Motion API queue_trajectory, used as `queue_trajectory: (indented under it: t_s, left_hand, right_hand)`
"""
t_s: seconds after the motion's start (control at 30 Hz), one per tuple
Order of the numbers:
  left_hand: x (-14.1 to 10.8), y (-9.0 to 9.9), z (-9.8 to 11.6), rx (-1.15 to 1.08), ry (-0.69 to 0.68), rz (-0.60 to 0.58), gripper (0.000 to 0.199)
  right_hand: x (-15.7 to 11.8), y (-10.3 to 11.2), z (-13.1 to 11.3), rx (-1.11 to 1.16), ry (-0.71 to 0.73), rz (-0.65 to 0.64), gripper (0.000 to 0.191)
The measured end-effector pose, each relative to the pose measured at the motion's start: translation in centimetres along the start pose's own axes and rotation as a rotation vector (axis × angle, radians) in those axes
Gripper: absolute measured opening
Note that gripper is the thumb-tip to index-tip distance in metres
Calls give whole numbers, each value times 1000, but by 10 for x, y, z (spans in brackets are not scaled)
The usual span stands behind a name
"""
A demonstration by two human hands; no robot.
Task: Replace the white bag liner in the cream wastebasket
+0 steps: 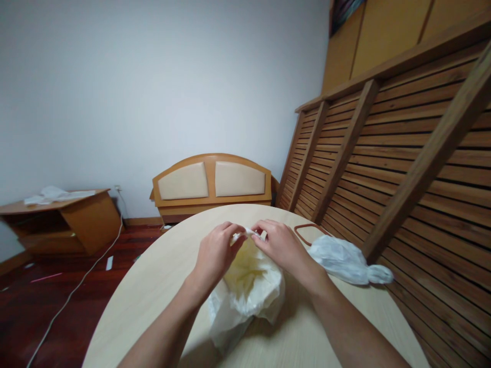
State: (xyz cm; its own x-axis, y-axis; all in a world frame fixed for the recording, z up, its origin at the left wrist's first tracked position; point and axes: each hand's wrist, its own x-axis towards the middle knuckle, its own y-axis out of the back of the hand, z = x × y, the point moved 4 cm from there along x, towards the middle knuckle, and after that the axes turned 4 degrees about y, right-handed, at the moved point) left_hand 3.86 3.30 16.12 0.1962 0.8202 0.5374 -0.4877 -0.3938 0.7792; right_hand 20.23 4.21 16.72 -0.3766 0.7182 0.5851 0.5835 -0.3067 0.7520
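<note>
A white plastic bag [264, 294] stands on the round pale table [153, 286], its mouth open toward me and something yellowish showing inside. My left hand [220, 248] pinches the bag's far rim between thumb and fingers. Close beside it, my right hand [278, 243] pinches the same rim, with a short twisted stretch of plastic between the two hands. The near side of the bag hangs loose and spreads onto the tabletop between my forearms.
A knotted white bag [341, 259] and a brown loop [303, 235] lie at the table's right edge. Slatted wooden panels [414, 204] lean at the right. Behind the table is a headboard [210, 179]. A low cabinet [84, 225] and a cable [82, 280] are at left.
</note>
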Motion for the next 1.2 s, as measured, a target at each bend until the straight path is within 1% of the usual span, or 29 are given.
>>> queue_trajectory:
  t_s: [0.1,0.23,0.37,0.47,0.6,0.67,0.77,0.87,0.97,1.1,1.2]
  left_hand:
    - [1,3,0,43,14,-12,11]
    - [2,8,-2,100,55,-47,8]
    - [1,11,-1,100,68,-52,6]
    - [1,9,1,75,37,-33,15]
    - [1,2,-2,97,52,-39,12]
    - [1,2,-3,107,63,-50,12]
    - [1,7,-2,75,71,-81,13]
    - [0,17,-3,12,111,-132,15]
    - [0,23,-5,5,142,-158,13]
    - [2,20,-6,13,153,-123,12]
    - [3,14,-6,-26,122,-78,14]
  right_hand:
    - [-1,0,0,7,1,6,7]
    - [0,0,3,-7,-36,19,7]
    - [0,-1,3,-12,-51,20,7]
    - [0,-2,2,-7,-52,11,7]
    - [-1,-3,1,9,-52,4,8]
    - [-1,-3,1,12,-54,3,9]
    - [-1,-2,2,6,-58,5,10]
    - [0,-2,4,-12,-71,4,11]
    - [0,-3,4,-33,-68,-2,12]
    - [0,-3,0,-18,-28,1,13]
    - [0,-3,-3,-4,-14,-5,14]
